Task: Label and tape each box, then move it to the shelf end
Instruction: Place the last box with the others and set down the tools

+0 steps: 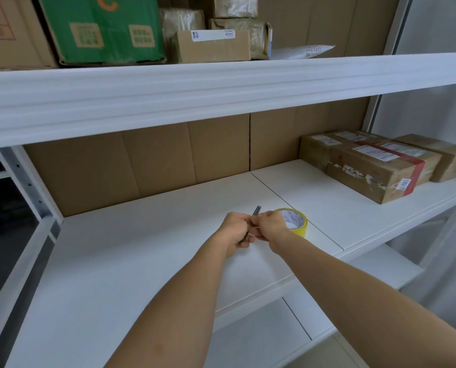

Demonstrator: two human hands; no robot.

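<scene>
Fingers of both hands pinch a pen; box labels illegible.

My arms reach over a white metal shelf. Above them runs another white shelf board, behind them a brown cardboard back panel. Light is even.

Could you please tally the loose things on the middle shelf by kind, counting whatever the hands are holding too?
Boxes: 3, grouped at the right end
Tape: 1, yellow roll behind the right hand
Pen: 1, dark, gripped by the left hand and the right hand
Total: 5
</scene>
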